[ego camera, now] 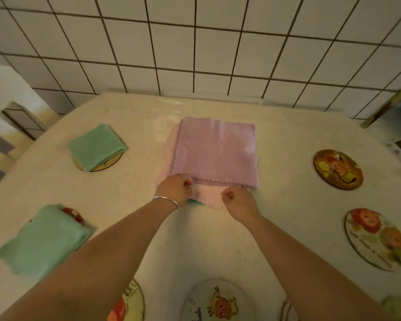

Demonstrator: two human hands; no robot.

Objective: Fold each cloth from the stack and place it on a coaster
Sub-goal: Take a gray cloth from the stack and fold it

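Head view: left hand (175, 188) and right hand (239, 200) both curled, each pinching the near edge of the pink cloth (208, 193) under the purple cloth (215, 154), likely to draw it out for folding; wrists low, forearms converging toward 12 o'clock; stack at table (287, 140) centre; folded green cloths (97, 145) on coasters at 9–10 o'clock; bare coasters (338, 169) at 3 o'clock.

cloth stack (214, 151) mid-table, covered coasters (97, 164) left, bare coasters (338, 169) right
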